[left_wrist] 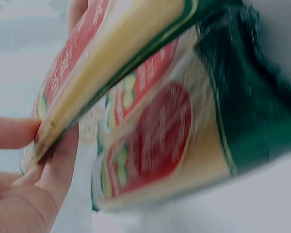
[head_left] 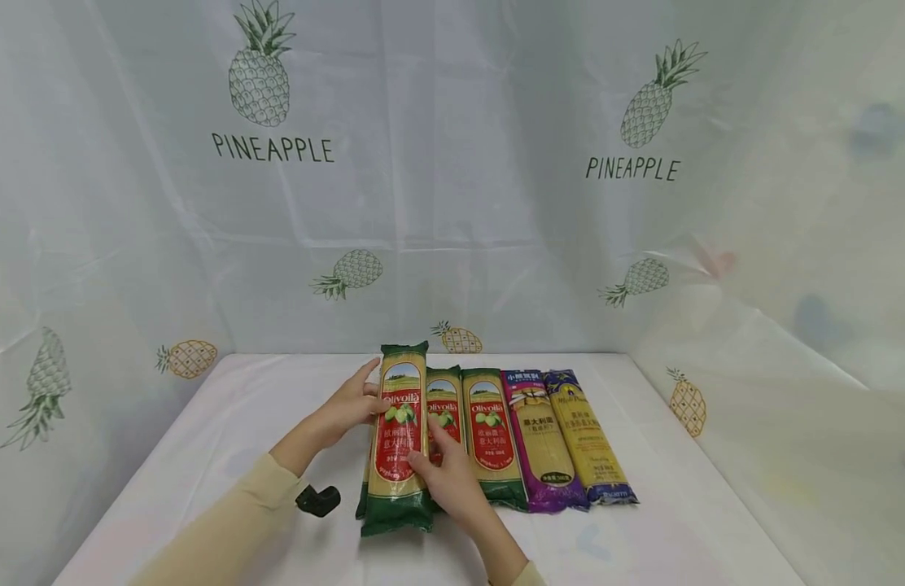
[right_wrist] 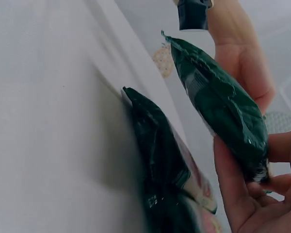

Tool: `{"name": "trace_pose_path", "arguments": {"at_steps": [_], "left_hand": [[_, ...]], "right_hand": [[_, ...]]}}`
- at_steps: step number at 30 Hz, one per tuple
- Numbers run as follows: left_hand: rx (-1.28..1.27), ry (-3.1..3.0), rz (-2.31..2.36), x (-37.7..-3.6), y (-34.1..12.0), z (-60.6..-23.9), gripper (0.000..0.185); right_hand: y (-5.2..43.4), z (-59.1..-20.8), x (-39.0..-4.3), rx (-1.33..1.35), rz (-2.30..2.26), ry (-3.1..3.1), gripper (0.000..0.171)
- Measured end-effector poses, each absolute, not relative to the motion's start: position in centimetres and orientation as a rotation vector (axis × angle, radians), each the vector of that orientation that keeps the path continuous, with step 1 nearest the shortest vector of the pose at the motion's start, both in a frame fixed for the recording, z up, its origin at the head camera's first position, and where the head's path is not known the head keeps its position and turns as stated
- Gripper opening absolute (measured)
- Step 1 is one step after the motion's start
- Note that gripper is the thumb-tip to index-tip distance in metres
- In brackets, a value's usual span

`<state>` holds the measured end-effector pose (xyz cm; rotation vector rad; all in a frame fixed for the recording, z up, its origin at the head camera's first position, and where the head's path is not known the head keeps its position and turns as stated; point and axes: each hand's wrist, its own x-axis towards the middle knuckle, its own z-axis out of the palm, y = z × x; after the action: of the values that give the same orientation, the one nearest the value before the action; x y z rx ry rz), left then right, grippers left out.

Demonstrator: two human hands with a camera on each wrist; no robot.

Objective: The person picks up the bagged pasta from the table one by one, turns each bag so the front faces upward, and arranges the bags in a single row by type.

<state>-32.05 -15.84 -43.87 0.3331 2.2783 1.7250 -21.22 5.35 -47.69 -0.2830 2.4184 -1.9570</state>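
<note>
Both hands hold a pack of spaghetti (head_left: 403,382) with green ends and a red label, raised over the row of packs. My left hand (head_left: 350,413) pinches its left edge, thumb on the front and fingers behind, as the left wrist view shows. The right hand (head_left: 454,482) grips the right edge near the lower end; in the right wrist view its fingers lie around the pack's green end (right_wrist: 223,102). Beneath the held pack lies another green-ended spaghetti pack (left_wrist: 155,136), mostly hidden in the head view. To the right lie two matching packs, one partly covered (head_left: 447,387), one in full view (head_left: 489,423).
Further right on the white-covered table (head_left: 614,553) lie a purple pasta pack (head_left: 544,431) and a blue and yellow pasta pack (head_left: 588,431), side by side. A black device (head_left: 318,500) sits at the left wrist. A pineapple-print curtain (head_left: 452,203) hangs behind.
</note>
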Motion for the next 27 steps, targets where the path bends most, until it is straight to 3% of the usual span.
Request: {"name": "trace_pose_path", "arguments": {"at_steps": [8, 27], "left_hand": [[0.305, 2.274, 1.684, -33.2, -19.9, -43.9, 0.073], [0.221, 2.387, 1.506, -35.6, -25.1, -44.3, 0.070]], "right_hand": [[2.3, -47.1, -21.8, -0.355, -1.807, 2.409, 0.075], [-3.3, -47.4, -23.6, -0.368, -1.614, 2.515, 0.080]]}}
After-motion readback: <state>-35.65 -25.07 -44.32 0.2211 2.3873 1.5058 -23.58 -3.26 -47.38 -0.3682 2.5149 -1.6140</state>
